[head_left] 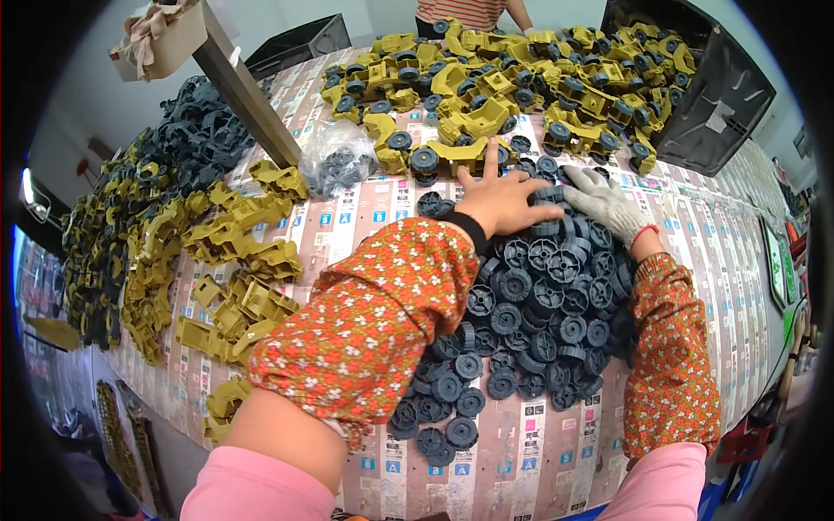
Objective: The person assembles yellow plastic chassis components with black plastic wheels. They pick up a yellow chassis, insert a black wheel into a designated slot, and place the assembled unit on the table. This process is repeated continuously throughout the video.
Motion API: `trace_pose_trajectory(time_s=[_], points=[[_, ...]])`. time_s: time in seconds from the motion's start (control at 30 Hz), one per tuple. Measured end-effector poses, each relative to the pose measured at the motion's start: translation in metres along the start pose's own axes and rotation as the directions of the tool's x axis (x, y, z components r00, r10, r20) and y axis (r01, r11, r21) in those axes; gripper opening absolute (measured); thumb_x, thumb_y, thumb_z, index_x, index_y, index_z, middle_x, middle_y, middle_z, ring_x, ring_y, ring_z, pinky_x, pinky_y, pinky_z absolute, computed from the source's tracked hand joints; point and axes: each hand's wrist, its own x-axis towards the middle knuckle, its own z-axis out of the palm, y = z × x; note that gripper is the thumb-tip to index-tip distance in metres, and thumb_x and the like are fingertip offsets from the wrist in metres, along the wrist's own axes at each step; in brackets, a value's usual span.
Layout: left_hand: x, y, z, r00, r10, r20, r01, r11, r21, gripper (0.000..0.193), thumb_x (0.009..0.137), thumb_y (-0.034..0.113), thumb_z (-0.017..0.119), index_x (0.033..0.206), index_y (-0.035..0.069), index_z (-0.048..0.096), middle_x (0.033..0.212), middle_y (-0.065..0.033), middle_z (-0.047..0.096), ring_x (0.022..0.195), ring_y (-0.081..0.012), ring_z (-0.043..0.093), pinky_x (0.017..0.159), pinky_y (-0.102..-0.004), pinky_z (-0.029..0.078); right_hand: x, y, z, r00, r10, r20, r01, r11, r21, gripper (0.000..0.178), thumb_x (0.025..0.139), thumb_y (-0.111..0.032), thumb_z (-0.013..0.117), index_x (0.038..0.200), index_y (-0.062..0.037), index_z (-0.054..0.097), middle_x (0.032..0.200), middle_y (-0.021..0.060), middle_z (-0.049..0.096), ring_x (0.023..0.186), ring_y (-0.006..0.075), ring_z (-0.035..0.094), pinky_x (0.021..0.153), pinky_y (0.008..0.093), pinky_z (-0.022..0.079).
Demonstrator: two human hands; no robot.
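My bare left hand (502,198), with a black band at the wrist, stretches its fingers apart over the far end of a heap of dark grey toy wheels (540,291). Its index finger points up toward a mustard-yellow toy vehicle body (459,156) with dark wheels on it. Facing it from the right is my right hand (608,201) in a pale grey knitted glove. Its fingers lie extended on the far right side of the heap, with nothing visible in them. Both forearms wear red floral sleeve covers.
Behind my hands spreads a large pile of wheeled yellow bodies (556,82). Loose yellow parts (248,226) and dark parts (204,130) lie to the left. A wooden post (245,100), a clear bag (339,156) and a tipped black crate (717,104) stand around. A person (460,13) is across the table.
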Motion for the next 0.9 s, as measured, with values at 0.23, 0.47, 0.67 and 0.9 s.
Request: trace_pose_trajectory(time_s=[0.23,0.47,0.67,0.9], points=[[-0.065,-0.012,0.007,0.990,0.140,0.009,-0.140,0.986,0.086,0.077,0.099,0.083,0.040,0.160,0.038,0.047,0.171,-0.0067,0.040,0.165,-0.0429,0.006,0.112,-0.0901,0.003,-0.021,-0.067,-0.022,0.994,-0.109,-0.033,0.109,0.994,0.008,0.028,0.104,-0.027,0.055,0.131,-0.0250,0.057,0.162,0.0140,0.043,0.146,0.0482,0.044,0.113,0.0669,0.045],[-0.140,-0.027,0.001,0.980,0.176,0.094,-0.186,0.977,0.107,0.077,0.099,0.079,0.047,0.164,0.038,0.038,0.172,-0.0128,0.036,0.156,-0.0506,0.030,0.116,-0.0842,0.014,-0.030,-0.132,-0.090,0.984,-0.007,0.179,-0.056,0.936,0.347,0.051,0.106,-0.053,0.050,0.148,-0.0244,0.059,0.154,0.0208,0.056,0.134,0.0509,0.056,0.111,0.0523,0.049],[-0.165,-0.029,-0.014,0.963,0.262,0.069,-0.262,0.965,-0.001,0.066,0.101,0.072,0.054,0.154,0.033,0.055,0.155,-0.0153,0.052,0.145,-0.0405,0.045,0.115,-0.0662,0.029,0.071,-0.084,-0.108,0.966,0.222,0.136,-0.238,0.965,0.112,0.036,0.094,-0.041,0.062,0.112,-0.0139,0.077,0.111,0.0184,0.077,0.107,0.0392,0.073,0.093,0.0522,0.058],[-0.088,-0.056,-0.031,0.885,0.364,-0.291,-0.231,0.885,0.404,0.025,0.102,0.028,0.060,0.123,0.031,0.074,0.139,-0.0065,0.062,0.140,-0.0303,0.049,0.110,-0.0595,0.032,0.130,-0.068,-0.035,0.976,0.218,-0.017,-0.211,0.961,0.179,0.046,0.101,-0.032,0.056,0.144,-0.0187,0.059,0.149,0.0177,0.057,0.130,0.0413,0.062,0.108,0.0506,0.052]])
